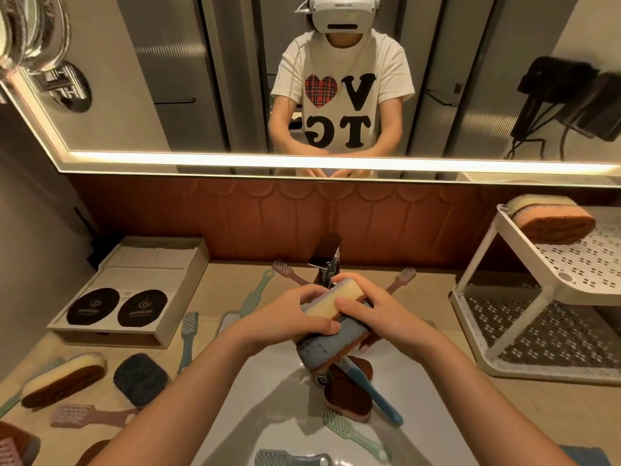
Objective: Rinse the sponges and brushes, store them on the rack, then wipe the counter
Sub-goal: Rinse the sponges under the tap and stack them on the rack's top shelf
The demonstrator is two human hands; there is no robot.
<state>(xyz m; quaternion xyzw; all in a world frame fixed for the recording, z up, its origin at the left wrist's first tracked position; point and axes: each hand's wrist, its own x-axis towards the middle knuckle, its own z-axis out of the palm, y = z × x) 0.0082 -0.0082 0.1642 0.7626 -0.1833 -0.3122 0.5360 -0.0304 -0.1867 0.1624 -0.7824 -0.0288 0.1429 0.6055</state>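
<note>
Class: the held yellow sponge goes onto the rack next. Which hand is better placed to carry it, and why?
Probably the right hand: it grips the yellow sponge, and the rack stands on its side, away from the left hand.

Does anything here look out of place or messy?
Yes. Brushes and sponges lie scattered on the counter, a brown sponge and blue brush sit in the basin, and the only sponge on the rack sits tilted on its corner rim.

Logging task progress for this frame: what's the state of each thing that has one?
Left hand: grips stacked sponges
Right hand: grips the same
Faucet: flow cannot be seen
Rack: one sponge on top shelf
Sink: holds brown sponge, blue brush
Counter: loose sponges, loose brushes unstored
</note>
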